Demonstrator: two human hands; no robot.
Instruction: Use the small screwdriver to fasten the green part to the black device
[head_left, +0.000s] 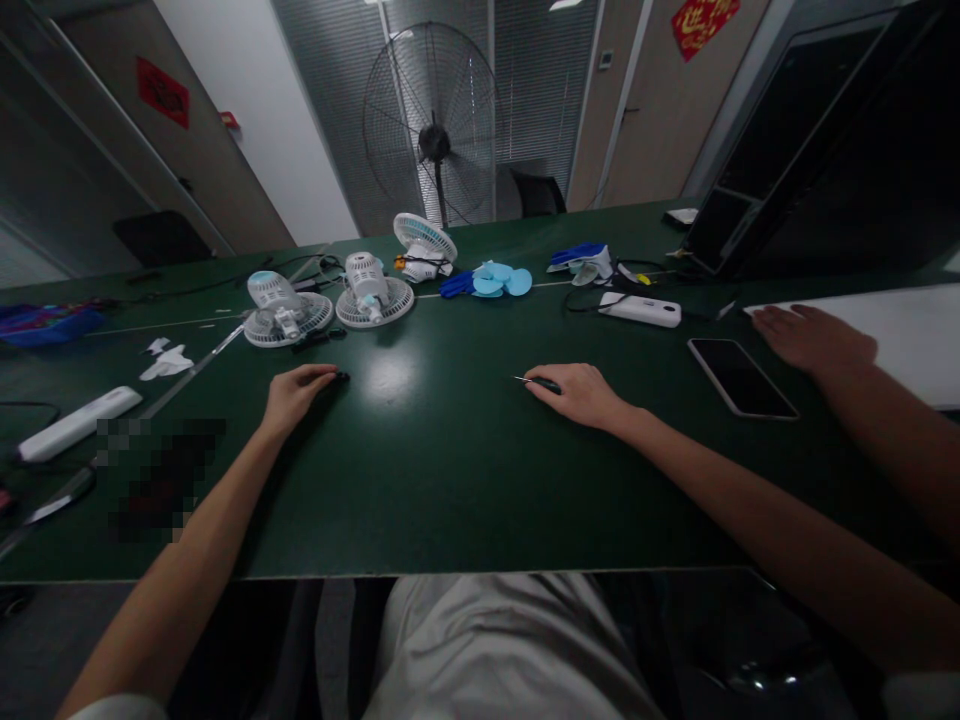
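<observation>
My left hand (294, 398) rests at the left of the green table, its thumb and fingers pinched on a small black piece (343, 377) too small to make out. Lying on the table further right, my right hand (581, 393) is closed around a small screwdriver (545, 384) with a dark handle, its thin metal shaft pointing left. Beyond my left hand lie two small white fans, one fan (289, 312) at the left and another fan (375, 297) beside it, both with the grille down. A third small fan (425, 243) stands tilted behind them.
Blue fan blades (501, 280), gloves (581, 262) and a white power strip (641, 309) lie across the back. At right, a phone (741, 377) is near another person's hand (814, 338) on a white sheet. A second white strip (79, 423) lies left.
</observation>
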